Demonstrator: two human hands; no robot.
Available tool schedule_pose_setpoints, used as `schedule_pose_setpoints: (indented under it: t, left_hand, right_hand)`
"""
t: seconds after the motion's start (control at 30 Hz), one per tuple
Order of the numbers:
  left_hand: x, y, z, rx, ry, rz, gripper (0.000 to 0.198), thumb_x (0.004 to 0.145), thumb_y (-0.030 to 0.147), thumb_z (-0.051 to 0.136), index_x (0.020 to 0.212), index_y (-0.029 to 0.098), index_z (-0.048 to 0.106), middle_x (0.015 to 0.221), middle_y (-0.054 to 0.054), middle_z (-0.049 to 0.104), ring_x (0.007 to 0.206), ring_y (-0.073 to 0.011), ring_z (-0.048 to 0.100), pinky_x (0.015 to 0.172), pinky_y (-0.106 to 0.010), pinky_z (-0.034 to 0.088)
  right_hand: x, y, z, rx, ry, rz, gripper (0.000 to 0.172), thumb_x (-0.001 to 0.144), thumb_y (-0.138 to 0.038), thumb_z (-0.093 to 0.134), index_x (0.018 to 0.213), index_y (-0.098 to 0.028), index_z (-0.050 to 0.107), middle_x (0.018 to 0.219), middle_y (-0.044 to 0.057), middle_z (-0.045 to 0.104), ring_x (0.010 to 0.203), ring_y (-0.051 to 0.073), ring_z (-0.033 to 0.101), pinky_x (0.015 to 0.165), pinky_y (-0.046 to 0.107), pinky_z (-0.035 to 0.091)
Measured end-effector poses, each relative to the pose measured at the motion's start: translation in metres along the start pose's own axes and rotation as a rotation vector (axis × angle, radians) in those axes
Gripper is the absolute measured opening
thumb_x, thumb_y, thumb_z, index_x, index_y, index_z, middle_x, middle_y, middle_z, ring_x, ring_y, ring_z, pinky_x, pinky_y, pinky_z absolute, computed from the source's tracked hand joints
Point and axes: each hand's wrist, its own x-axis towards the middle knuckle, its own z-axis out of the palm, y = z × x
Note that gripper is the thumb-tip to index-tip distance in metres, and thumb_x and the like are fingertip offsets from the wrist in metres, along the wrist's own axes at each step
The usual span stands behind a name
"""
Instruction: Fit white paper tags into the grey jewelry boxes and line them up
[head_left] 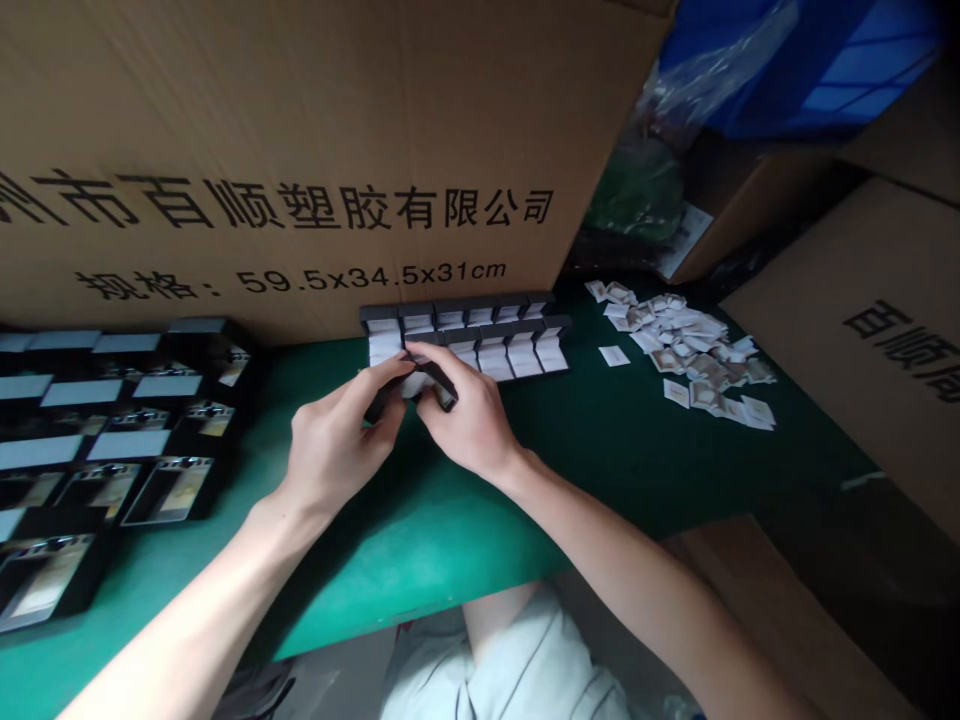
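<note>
A small black hinged box (424,383) with a pale inside is held between my two hands, just in front of the rows of boxes. My left hand (341,425) grips its left side with thumb and fingers. On the other side, my right hand (469,410) pinches it, fingertips over the top and thumb below. Parts of the box are hidden by the fingers. Behind it stand two rows of open black boxes (551,353) with white linings. Several small white packets (694,345) lie heaped to the right of the rows.
Larger open black boxes (169,490) with pale lids fill the table's left side. A tall cardboard carton (300,130) walls off the back of the green table (390,540). Another carton (885,330) stands at the right, near a blue crate (840,80) and clear plastic.
</note>
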Motion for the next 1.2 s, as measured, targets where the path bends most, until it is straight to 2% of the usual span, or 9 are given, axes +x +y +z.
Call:
schedule_pose_setpoints:
  t: [0.17,0.3,0.63,0.77,0.93,1.17,1.2]
  left_hand:
    - [0.0044,0.0043,-0.0038,-0.015,0.052,0.021,0.028,0.091,0.015,0.065,0.116,0.024,0.072,0.097,0.001,0.082,0.068,-0.0116,0.074,0.063,-0.019,0.052]
    - [0.0054,0.0055,-0.0052,-0.009,0.040,-0.001,0.022,0.095,0.020,0.061,0.113,0.024,0.073,0.100,-0.001,0.083,0.070,-0.0130,0.075,0.061,-0.021,0.052]
    - [0.0037,0.0071,-0.0042,0.003,0.070,-0.043,0.018,0.095,0.022,0.062,0.105,0.023,0.076,0.090,0.002,0.082,0.062,-0.0114,0.071,0.056,-0.023,0.049]
    - [0.0059,0.0094,-0.0053,-0.003,0.046,-0.044,0.019,0.098,0.023,0.060,0.108,0.022,0.076,0.096,0.000,0.083,0.069,-0.0131,0.074,0.059,-0.023,0.052]
    - [0.0066,0.0095,-0.0056,0.025,0.073,-0.046,0.018,0.098,0.025,0.059,0.104,0.022,0.076,0.087,0.002,0.082,0.062,-0.0109,0.071,0.055,-0.022,0.048]
    - [0.0051,0.0056,-0.0034,0.045,0.106,-0.001,0.016,0.095,0.020,0.063,0.103,0.021,0.077,0.080,0.003,0.081,0.055,-0.0094,0.066,0.050,-0.022,0.043]
    - [0.0052,0.0052,-0.0022,0.041,0.168,0.027,0.014,0.093,0.019,0.065,0.099,0.020,0.077,0.076,0.003,0.080,0.051,-0.0086,0.064,0.047,-0.021,0.041]
  right_hand:
    - [-0.0010,0.0016,0.0012,-0.033,0.054,-0.052,0.040,0.092,-0.012,0.052,0.129,-0.024,0.063,0.126,0.004,0.077,0.115,0.019,0.075,0.103,0.030,0.060]
    - [-0.0027,0.0022,0.0028,-0.069,0.057,-0.082,0.037,0.092,-0.011,0.050,0.124,-0.022,0.065,0.124,0.006,0.077,0.114,0.019,0.075,0.102,0.029,0.060]
    - [-0.0041,-0.0022,0.0031,-0.095,0.059,0.013,0.034,0.092,-0.015,0.054,0.124,-0.025,0.063,0.111,0.002,0.080,0.093,0.019,0.079,0.087,0.028,0.063]
    - [-0.0051,-0.0009,0.0044,-0.142,0.077,-0.049,0.035,0.094,-0.017,0.050,0.126,-0.024,0.061,0.115,0.004,0.079,0.097,0.020,0.079,0.088,0.029,0.063]
    - [-0.0056,0.0015,0.0064,-0.157,0.088,-0.092,0.033,0.094,-0.016,0.047,0.123,-0.021,0.063,0.111,0.006,0.080,0.096,0.021,0.079,0.087,0.030,0.063]
    - [-0.0046,-0.0014,0.0044,-0.156,0.032,-0.026,0.034,0.093,-0.014,0.048,0.123,-0.022,0.063,0.110,0.004,0.080,0.092,0.019,0.078,0.087,0.028,0.063]
    - [-0.0045,-0.0019,0.0045,-0.153,0.029,-0.020,0.035,0.093,-0.014,0.048,0.123,-0.022,0.063,0.110,0.004,0.080,0.091,0.018,0.078,0.087,0.028,0.062]
